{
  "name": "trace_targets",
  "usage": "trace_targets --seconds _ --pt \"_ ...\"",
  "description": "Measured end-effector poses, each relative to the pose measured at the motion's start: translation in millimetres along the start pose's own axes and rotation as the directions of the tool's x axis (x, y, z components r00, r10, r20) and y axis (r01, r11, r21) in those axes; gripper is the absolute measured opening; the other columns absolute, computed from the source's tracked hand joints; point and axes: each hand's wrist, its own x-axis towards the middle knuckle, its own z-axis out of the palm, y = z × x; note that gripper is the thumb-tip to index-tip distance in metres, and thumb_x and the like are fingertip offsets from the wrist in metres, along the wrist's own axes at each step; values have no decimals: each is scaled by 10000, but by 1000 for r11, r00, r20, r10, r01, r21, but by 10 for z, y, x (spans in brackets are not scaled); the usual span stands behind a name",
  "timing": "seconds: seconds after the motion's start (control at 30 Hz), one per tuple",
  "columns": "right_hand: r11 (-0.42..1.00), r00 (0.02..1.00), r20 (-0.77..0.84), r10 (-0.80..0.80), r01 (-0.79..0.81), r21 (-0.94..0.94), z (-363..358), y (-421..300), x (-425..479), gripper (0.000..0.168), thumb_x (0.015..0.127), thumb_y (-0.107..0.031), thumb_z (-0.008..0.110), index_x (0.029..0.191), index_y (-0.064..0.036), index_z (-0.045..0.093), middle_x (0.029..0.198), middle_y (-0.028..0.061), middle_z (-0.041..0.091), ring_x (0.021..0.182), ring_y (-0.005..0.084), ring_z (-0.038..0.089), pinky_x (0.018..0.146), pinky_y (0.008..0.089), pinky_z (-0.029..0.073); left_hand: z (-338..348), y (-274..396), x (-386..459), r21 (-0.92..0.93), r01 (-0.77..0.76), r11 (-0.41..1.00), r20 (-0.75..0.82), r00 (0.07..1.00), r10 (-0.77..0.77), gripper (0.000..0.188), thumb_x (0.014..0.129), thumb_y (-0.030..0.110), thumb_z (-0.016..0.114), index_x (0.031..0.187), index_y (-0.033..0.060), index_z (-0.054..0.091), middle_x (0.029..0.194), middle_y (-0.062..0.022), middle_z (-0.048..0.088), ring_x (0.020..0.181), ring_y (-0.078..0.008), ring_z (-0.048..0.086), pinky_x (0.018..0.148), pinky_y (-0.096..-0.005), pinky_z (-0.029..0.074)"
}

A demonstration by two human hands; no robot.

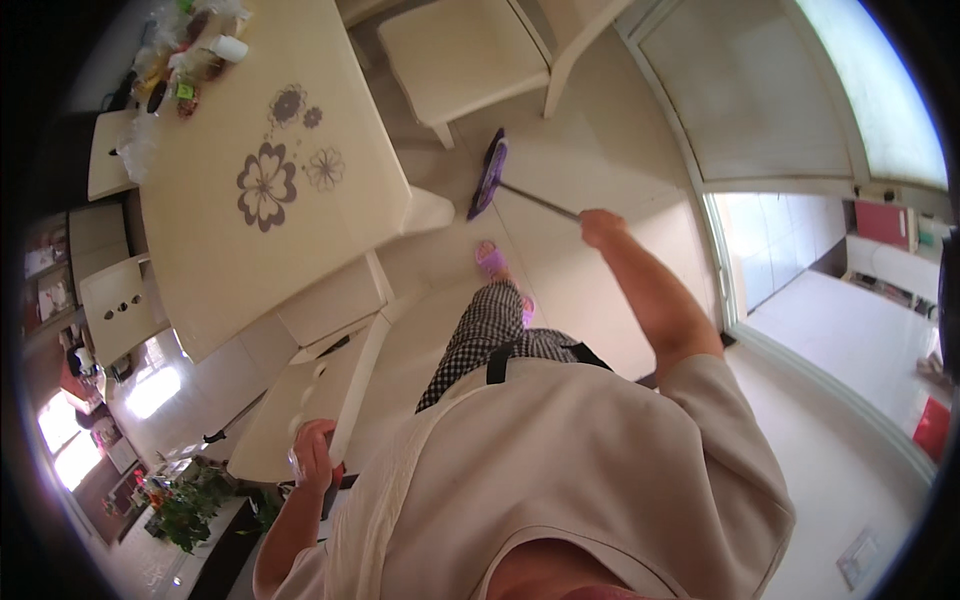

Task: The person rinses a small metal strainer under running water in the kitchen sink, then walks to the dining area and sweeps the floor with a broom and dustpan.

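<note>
My right hand [604, 227] is closed around the thin handle of a purple-headed broom [489, 176]. Its head touches the tiled floor, ahead of my feet in pink slippers [492, 259]. My left hand [311, 454] is low on the left, with fingers curled by the back of a cream chair [292, 397]. Whether it grips the chair back or only overlaps it in view is unclear. A small red and dark object [334, 480] shows beside that hand, partly hidden by it.
A cream dining table [337, 255] with flower prints stands at left, bearing plastic bags and food packages [187, 67]. Another chair [469, 56] stands beyond it. A sliding door [750, 90] and its floor track are at right. Potted plants [184, 510] are at lower left.
</note>
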Motion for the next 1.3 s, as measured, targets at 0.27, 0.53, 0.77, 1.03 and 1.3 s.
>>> trace_targets --seconds 0.27,0.53,0.77,1.03,1.3 --pt "993 974 207 -92 106 -56 -421 430 639 246 782 -140 454 940 -42 614 841 170 624 698 301 611 591 414 493 247 609 903 24 -55 998 145 988 51 225 859 115 487 1058 81 586 997 -114 551 925 -278 529 834 -361 422" --pt "422 832 379 -405 -197 885 -1707 -157 262 85 784 -107 507 812 -28 493 707 120 571 536 182 575 460 297 513 1952 2108 3162 -811 306 499 321 945 -58 342 854 259 572 1162 111 542 1063 -113 550 866 -187 572 747 -293 477" --pt "642 676 414 -610 115 758 -2464 -429 -155 383 830 -321 503 1069 -22 474 809 104 598 593 198 620 516 333 517 2628 2752 4148 -777 494 -389 375 861 344 294 814 347 560 812 57 606 729 -90 590 678 -191 567 558 -311 450" --pt "579 386 451 -805 678 453 -4253 -184 617 433 868 -381 499 1191 -93 498 1007 52 591 740 129 571 664 281 483 2544 3493 4126 -784 24 -620 349 843 -409 424 781 27 496 1184 122 402 898 -82 561 529 -144 497 448 -268 425" --pt "239 650 218 -728 539 -808 -5318 -476 2608 223 731 -108 532 911 -64 655 945 123 638 889 294 604 736 397 484 2356 3643 4063 -739 -148 -658 385 708 -592 645 792 27 500 1353 215 245 1048 -80 531 525 -61 449 436 -179 405"
